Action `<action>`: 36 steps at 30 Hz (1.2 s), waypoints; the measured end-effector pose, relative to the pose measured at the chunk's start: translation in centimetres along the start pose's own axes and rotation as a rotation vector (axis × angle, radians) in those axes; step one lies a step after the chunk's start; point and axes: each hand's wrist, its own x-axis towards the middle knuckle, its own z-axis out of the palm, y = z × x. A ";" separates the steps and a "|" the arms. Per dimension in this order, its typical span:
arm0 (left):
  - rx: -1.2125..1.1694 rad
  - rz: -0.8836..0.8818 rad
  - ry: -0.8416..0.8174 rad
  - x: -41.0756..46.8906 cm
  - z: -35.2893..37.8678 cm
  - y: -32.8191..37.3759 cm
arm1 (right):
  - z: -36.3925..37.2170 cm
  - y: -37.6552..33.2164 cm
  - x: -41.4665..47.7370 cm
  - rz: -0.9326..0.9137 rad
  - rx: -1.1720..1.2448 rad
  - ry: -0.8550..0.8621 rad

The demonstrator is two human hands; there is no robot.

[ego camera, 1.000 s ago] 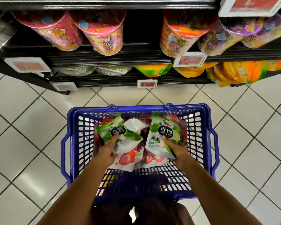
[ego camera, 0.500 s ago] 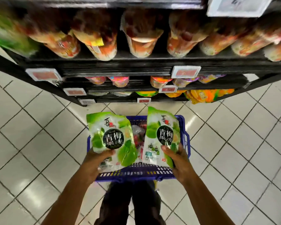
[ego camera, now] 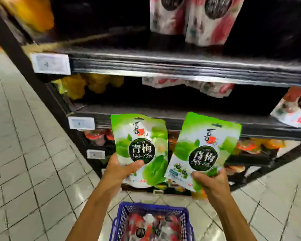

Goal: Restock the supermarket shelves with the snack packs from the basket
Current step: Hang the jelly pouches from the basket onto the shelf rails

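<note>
My left hand (ego camera: 119, 168) gripping one green pack (ego camera: 141, 148), my right hand (ego camera: 209, 178) gripping a second pack (ego camera: 203, 153); both before the shelves (ego camera: 181, 66), basket (ego camera: 151, 206) below.

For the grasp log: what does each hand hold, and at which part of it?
The left hand grips the left green pack at its lower left side; the right hand grips the right green pack at its lower right corner.

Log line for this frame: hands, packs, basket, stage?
left hand: holds left pack | right hand: holds right pack | basket: on floor, red packs inside | stage: both packs before shelf, unplaced
</note>
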 end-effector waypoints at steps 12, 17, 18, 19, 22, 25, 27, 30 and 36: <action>0.037 0.413 0.083 -3.2 3.0 21.5 | 6.8 -22.3 -1.1 -0.460 0.092 -0.112; -0.013 0.598 0.016 -3.5 2.5 29.1 | 9.5 -28.8 -2.0 -0.594 0.159 -0.166; -0.024 0.620 -0.008 -3.2 2.2 30.8 | 10.2 -30.3 -2.2 -0.614 0.160 -0.162; -0.026 0.646 -0.040 -3.1 2.1 32.4 | 10.9 -31.8 -2.4 -0.636 0.149 -0.153; -0.016 0.743 -0.110 -3.0 1.6 37.1 | 13.3 -36.3 -3.1 -0.717 0.106 -0.156; 0.001 0.796 -0.116 -2.4 1.1 41.2 | 15.8 -40.5 -3.2 -0.780 0.087 -0.172; -0.005 0.794 -0.142 -1.9 0.7 43.3 | 17.3 -43.0 -3.0 -0.802 0.091 -0.171; -0.022 0.765 -0.188 -1.2 0.3 45.5 | 19.3 -46.5 -2.7 -0.866 0.076 -0.098; 0.026 0.796 -0.229 -0.1 -0.9 47.7 | 23.1 -52.9 -1.2 -0.935 0.041 -0.012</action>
